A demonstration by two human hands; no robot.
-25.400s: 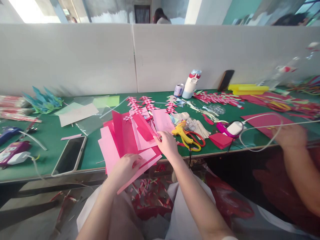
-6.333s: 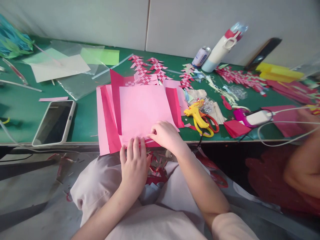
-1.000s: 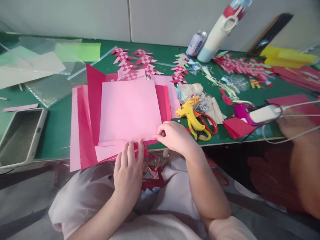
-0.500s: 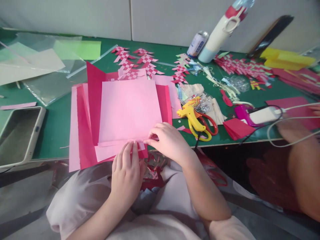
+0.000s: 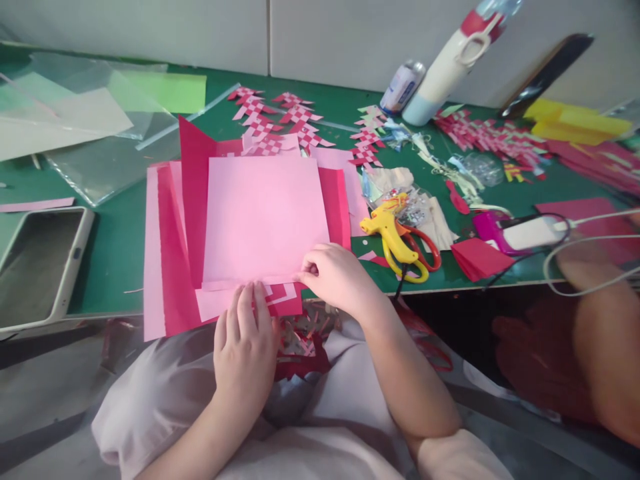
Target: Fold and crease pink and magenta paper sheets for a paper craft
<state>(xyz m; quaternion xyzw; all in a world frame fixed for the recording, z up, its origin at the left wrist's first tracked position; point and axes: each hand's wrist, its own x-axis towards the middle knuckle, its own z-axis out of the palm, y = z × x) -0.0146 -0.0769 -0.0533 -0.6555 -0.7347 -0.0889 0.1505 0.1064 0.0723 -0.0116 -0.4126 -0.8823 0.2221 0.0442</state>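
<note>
Right hand (image 5: 337, 280) pinches pink sheet (image 5: 265, 213), left hand (image 5: 245, 347) lies open

The pink sheet lies on a spread of red and pink papers (image 5: 177, 267) at the front of the green worktop (image 5: 115, 267), with a narrow folded strip along its near edge. The right hand's grip is closed, thumb and forefinger pinching that edge near its right corner. The left hand's grip is released: its fingers are extended side by side, fingertips on the folded strip. The papers beneath reach out over the worktop's front edge, above the person's lap.

Behind the sheet lie checkered woven strips (image 5: 260, 123) in red and pink. To the right are a yellow tool (image 5: 395, 240) with a red-orange loop beside it, a folded red paper (image 5: 480, 259) and a white plug (image 5: 535, 232) with cables. A can (image 5: 403, 87) and a tilted bottle (image 5: 445, 70) are close together by the wall (image 5: 330, 40). At the left, a phone (image 5: 40, 267) lies near the front edge, with clear bags (image 5: 110, 167) and a green sheet (image 5: 180, 93) farther back. At the far right, another person's hand (image 5: 583, 260), blurred, is beside a dark red sheet (image 5: 593, 217); what it holds cannot be told.
</note>
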